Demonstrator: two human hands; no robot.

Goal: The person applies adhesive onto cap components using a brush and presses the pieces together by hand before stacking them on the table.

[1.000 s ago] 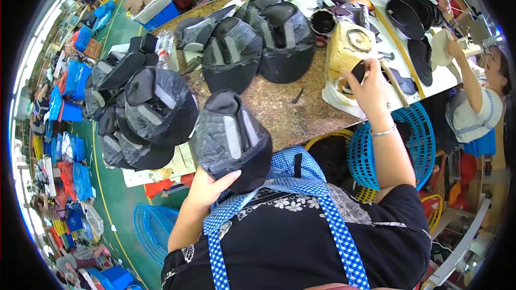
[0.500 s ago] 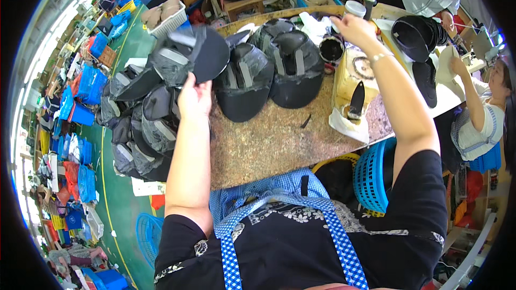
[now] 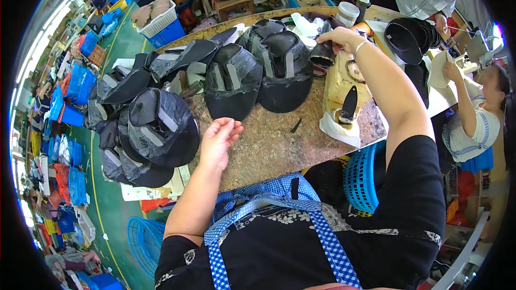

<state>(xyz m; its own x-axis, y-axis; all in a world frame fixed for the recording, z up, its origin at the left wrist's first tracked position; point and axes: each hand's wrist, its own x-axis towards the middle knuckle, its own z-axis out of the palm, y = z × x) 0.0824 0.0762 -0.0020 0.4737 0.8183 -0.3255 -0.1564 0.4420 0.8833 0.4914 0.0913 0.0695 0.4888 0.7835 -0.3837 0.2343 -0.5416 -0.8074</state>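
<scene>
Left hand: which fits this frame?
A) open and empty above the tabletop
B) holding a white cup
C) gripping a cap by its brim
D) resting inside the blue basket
A: the left hand hangs open, fingers loosely curled, above the speckled tabletop, holding nothing.

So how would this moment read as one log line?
left hand: empty, open over worktable | right hand: reaching dark piece | caps: piled left
</scene>
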